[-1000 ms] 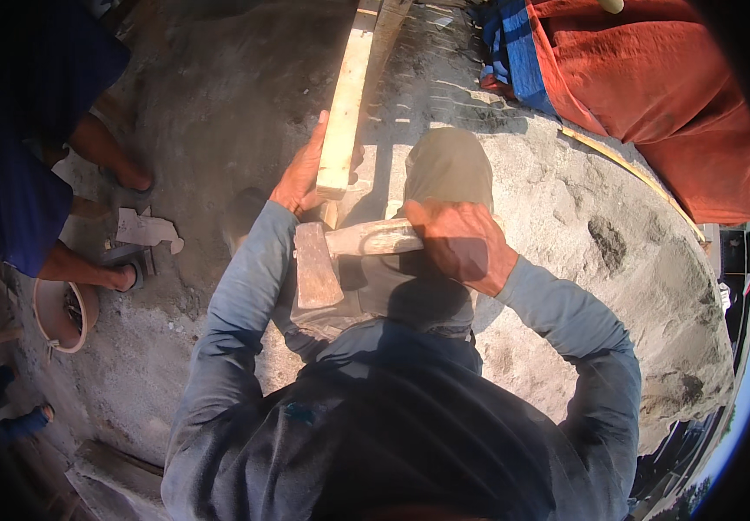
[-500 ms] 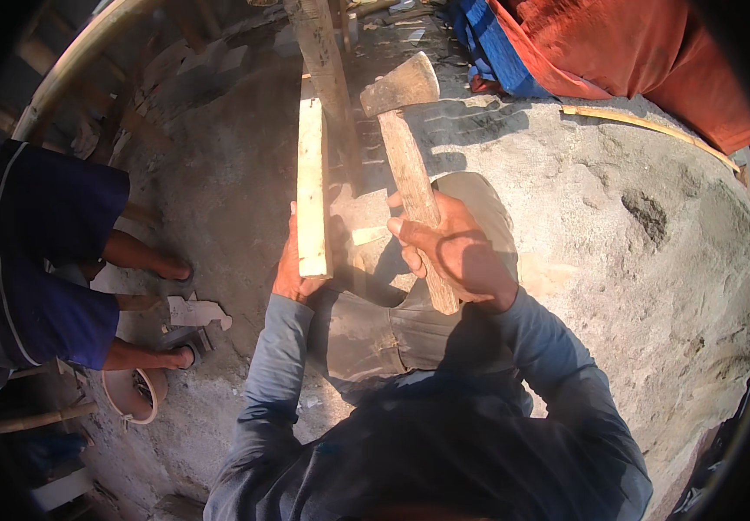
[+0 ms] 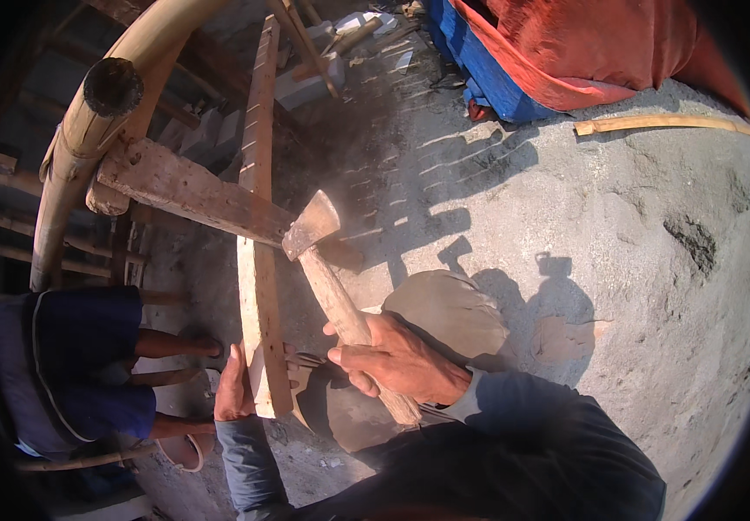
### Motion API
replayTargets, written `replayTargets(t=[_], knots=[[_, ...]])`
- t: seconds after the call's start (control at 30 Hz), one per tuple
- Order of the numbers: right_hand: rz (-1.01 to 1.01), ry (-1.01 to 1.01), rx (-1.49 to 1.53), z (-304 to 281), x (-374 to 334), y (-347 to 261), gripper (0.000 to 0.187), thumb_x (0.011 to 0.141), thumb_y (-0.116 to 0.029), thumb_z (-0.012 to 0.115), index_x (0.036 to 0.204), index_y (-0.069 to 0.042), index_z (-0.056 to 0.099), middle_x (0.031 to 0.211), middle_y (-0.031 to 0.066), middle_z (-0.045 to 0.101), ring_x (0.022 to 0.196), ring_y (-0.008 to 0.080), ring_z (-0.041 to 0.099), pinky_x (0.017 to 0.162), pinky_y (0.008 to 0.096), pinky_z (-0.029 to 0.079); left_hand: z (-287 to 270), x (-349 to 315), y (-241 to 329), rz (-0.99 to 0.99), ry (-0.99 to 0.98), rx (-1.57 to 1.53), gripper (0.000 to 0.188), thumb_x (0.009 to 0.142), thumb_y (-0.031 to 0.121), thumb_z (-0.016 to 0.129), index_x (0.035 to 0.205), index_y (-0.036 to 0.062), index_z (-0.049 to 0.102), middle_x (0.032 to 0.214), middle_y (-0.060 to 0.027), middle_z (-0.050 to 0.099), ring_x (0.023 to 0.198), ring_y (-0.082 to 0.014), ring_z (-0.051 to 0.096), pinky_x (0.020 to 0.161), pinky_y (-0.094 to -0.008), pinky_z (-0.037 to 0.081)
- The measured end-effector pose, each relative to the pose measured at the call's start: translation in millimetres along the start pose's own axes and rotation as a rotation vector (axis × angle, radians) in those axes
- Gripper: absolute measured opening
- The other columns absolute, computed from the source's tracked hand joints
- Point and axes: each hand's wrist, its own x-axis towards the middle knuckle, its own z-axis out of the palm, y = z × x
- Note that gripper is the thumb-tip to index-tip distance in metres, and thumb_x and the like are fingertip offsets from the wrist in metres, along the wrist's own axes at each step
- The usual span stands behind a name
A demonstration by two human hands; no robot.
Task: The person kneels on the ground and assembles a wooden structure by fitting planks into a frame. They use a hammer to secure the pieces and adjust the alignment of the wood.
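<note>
My left hand (image 3: pixel 234 386) is closed around the near end of a long wooden batten (image 3: pixel 258 304), which runs away from me toward the far side. In my right hand (image 3: pixel 401 360) is the wooden handle of a hatchet (image 3: pixel 336 300), its worn steel head up and beyond the fist. The hatchet head appears against the end of a thick, rough timber (image 3: pixel 193 195) that slants in from the upper left; whether they touch I cannot tell. The batten crosses that timber. Most of my left fingers are hidden behind the wood.
A thick bamboo pole (image 3: pixel 80 148) rises at the upper left. Another person in dark blue shorts (image 3: pixel 88 356) stands at the left, by an orange bucket (image 3: pixel 188 451). A red and blue tarp (image 3: pixel 557 52) and a bamboo strip (image 3: pixel 661 124) lie at the far right on rough grey ground (image 3: pixel 635 286).
The view has shifted, bringing the bamboo pole and rough timber into sight. The batten, earlier foreshortened, now shows at length. The hatchet appears lower and farther left, still in my right hand.
</note>
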Motion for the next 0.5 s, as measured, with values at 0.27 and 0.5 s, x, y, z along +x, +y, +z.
replayTargets(t=[0.27, 0.5], knots=[[0.026, -0.142, 0.247, -49, -13, -25, 0.046, 0.105, -0.013, 0.062, 0.144, 0.002, 0.045, 0.085, 0.0043, 0.055, 0.063, 0.0111, 0.055, 0.056, 0.0286, 0.046, 31, 3, 2, 0.024, 0.311, 0.364, 0.075, 0.083, 0.023, 0.084, 0.146, 0.0026, 0.048, 0.101, -0.0128, 0.069, 0.076, -0.0222, 0.07, 0.065, -0.0388, 0.061], [-0.097, -0.23, 0.719, -55, -12, -15, 0.046, 0.107, -0.018, 0.06, 0.147, -0.001, 0.044, 0.09, 0.0068, 0.057, 0.061, 0.0118, 0.056, 0.054, 0.0289, 0.049, 27, 3, -4, 0.04, 0.343, 0.429, 0.065, 0.084, 0.023, 0.081, 0.137, 0.0007, 0.05, 0.105, -0.0147, 0.069, 0.077, -0.0227, 0.072, 0.066, -0.0391, 0.062]])
